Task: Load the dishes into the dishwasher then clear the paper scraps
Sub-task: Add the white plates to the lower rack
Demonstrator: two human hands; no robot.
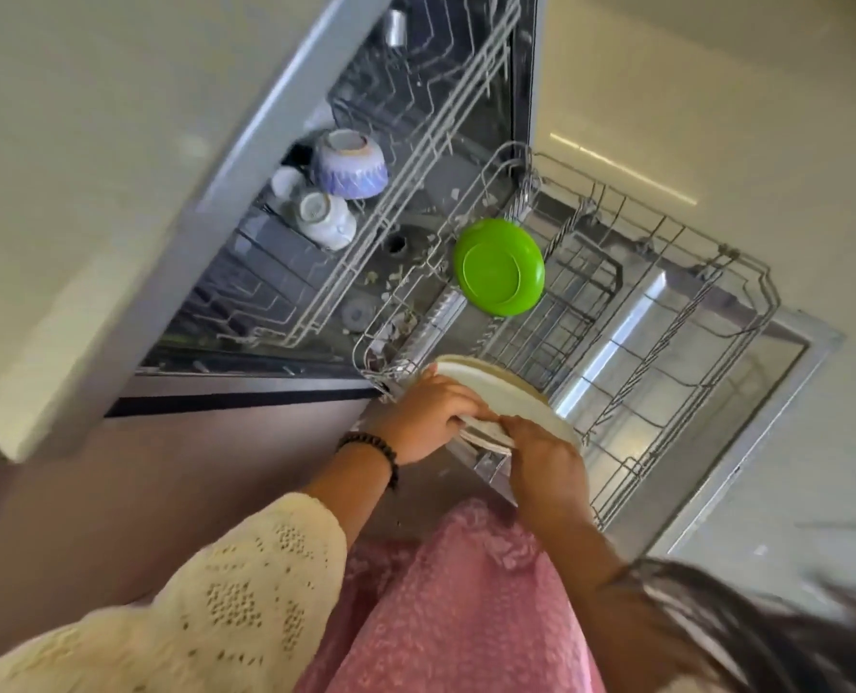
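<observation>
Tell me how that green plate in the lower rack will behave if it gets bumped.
The green plate stands on edge between the tines of the lower rack, so a knock would probably tip or roll it. It looks like plastic: likely light, stiff, and unlikely to break.

Kitchen seen from above, steep down-angle, wide lens bending the edges. Pale cream floor [715,92] fills the right and top right, glossy, with bright streaks of reflected light [620,167] across it. Cream-white surface [81,202] takes the left side, its edge running diagonally from top centre to lower left; its front edge looks blurred. Below it a grey-brown cabinet front [166,492] with a dark strip [246,395] along its top. Light is even and soft, daylight-like; source not in view. Floor at far right lower corner is blurred.
</observation>
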